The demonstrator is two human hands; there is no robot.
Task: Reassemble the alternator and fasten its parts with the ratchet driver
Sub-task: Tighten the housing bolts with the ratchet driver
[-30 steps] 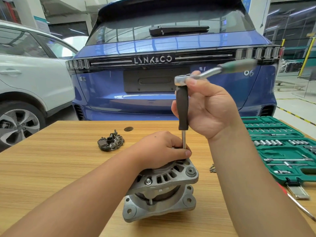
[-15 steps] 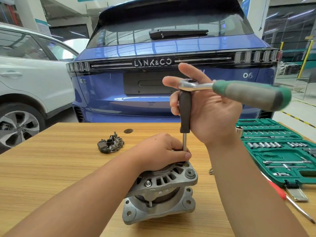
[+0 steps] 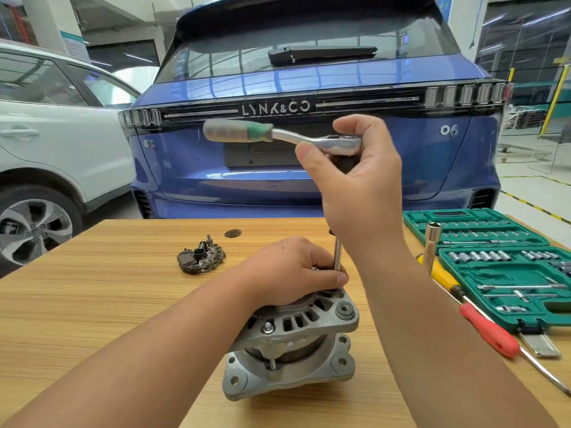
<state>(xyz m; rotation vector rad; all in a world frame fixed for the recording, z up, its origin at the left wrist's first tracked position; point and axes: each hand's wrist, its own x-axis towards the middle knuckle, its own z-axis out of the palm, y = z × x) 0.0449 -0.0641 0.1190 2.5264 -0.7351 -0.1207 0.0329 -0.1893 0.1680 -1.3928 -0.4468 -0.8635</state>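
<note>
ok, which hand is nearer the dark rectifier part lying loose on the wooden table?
Left hand: beside it, resting on the grey alternator. Right hand is raised, gripping the ratchet. Dark rectifier part.

I saw the alternator [image 3: 292,344], a grey cast-metal housing with vent slots and bolt lugs, standing upright at lower centre of the frame. The ratchet driver [image 3: 279,137] stood vertically above it, its shaft meeting the housing top, its grey-green handle pointing left at upper centre.
</note>
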